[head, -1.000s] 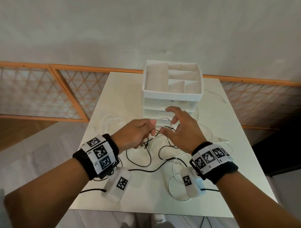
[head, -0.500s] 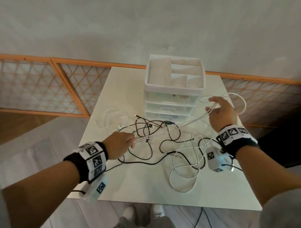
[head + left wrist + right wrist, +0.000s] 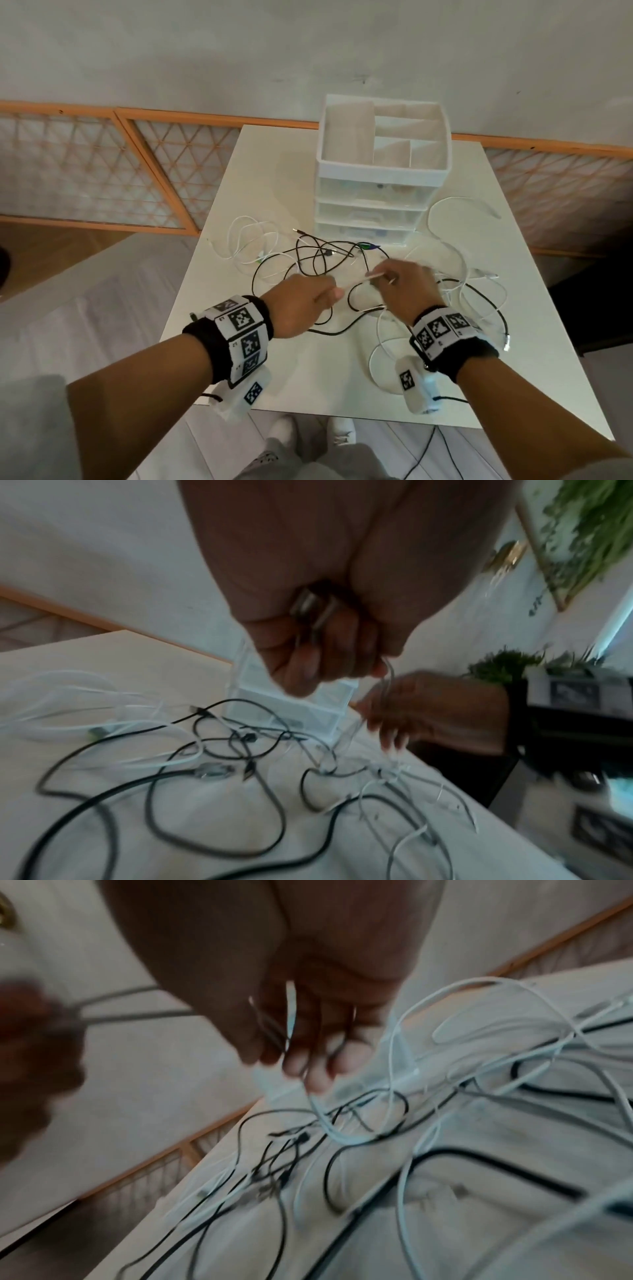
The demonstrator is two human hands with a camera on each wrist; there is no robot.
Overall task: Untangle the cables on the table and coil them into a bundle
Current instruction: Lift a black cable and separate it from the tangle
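Observation:
A tangle of black cables [image 3: 318,260] and white cables [image 3: 455,274] lies across the white table [image 3: 308,370] in front of the drawer unit. My left hand [image 3: 308,298] grips one end of a white cable [image 3: 356,280], its plug end inside the fist [image 3: 315,610]. My right hand [image 3: 407,281] holds the same white cable a short way along, with the strands running through its curled fingers [image 3: 291,1020]. The hands are close together above the middle of the tangle. Both wrist views are blurred.
A white drawer unit [image 3: 380,178] with an open divided top tray stands at the back middle of the table. An orange-framed lattice panel [image 3: 102,171] runs along the wall behind. Loose white loops [image 3: 383,349] reach the table's front right.
My right hand has come back from the far right to the middle, close to my left hand. The white cable that was stretched between them is now short and slack.

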